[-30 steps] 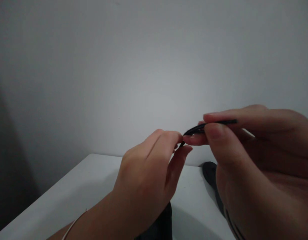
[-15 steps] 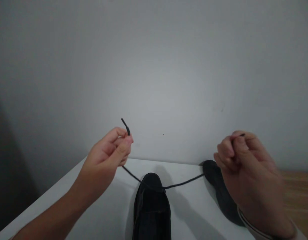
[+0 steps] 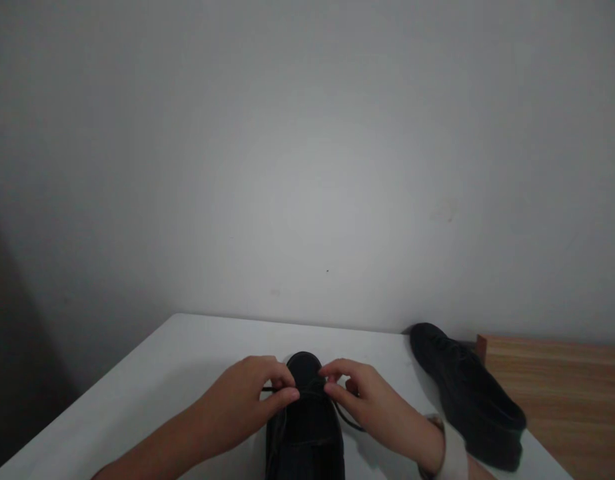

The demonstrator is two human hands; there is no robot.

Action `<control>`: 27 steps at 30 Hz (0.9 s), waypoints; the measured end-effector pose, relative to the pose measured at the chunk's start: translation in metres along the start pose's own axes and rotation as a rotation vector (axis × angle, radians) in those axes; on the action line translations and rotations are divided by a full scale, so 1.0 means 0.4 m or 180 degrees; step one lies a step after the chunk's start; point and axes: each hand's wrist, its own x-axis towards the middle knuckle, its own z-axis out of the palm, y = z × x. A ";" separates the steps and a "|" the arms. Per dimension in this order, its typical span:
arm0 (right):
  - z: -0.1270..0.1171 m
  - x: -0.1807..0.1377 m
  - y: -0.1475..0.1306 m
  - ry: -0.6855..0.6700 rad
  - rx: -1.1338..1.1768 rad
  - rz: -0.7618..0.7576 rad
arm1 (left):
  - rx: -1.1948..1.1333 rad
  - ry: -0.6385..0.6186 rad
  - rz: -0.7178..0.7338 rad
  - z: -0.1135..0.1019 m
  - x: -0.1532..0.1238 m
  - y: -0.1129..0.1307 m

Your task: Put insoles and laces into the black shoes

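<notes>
A black shoe [image 3: 312,427] stands on the white table, toe toward the wall, its heel end cut off by the lower edge of the view. My left hand [image 3: 260,392] is at the left side of the shoe's front, thumb and forefinger pinching a dark shoelace [image 3: 312,393]. Opposite it, my right hand [image 3: 354,393] pinches the lace at the right side, with a loose length curving below the fingers. Between the two hands the lace runs across the shoe. Exactly how it passes through the eyelets is too dark to make out.
A second black shoe [image 3: 462,387] lies at an angle on the right of the white table [image 3: 202,340]. Beside it is a wood-grain panel [image 3: 557,393]. A plain grey wall [image 3: 307,167] rises behind the table's back edge.
Both hands have come down and inward from wide apart above the table to the shoe's front. The lace ends they held up are now low, close to the shoe.
</notes>
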 end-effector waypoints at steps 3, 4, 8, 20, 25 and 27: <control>-0.006 0.013 -0.002 0.0010 -0.0006 -0.0021 | -0.0231 -0.0138 0.0067 0.003 0.008 -0.006; -0.009 0.016 -0.005 0.0029 -0.0020 -0.0030 | -0.0294 -0.0160 0.0039 0.003 0.011 -0.005; -0.013 0.018 -0.023 0.0164 -0.0079 -0.0054 | -0.0347 -0.0098 -0.0062 -0.001 0.017 0.008; -0.011 0.048 -0.070 -0.0303 -0.0791 -0.0329 | -0.0864 -0.0274 -0.0317 0.009 0.019 0.027; -0.015 0.013 -0.101 0.0011 -0.1277 -0.0373 | -0.0677 -0.0069 -0.0396 -0.002 0.012 0.030; -0.015 -0.010 -0.099 0.0099 -0.1439 -0.0261 | -0.0510 0.0033 -0.0486 -0.006 0.005 0.022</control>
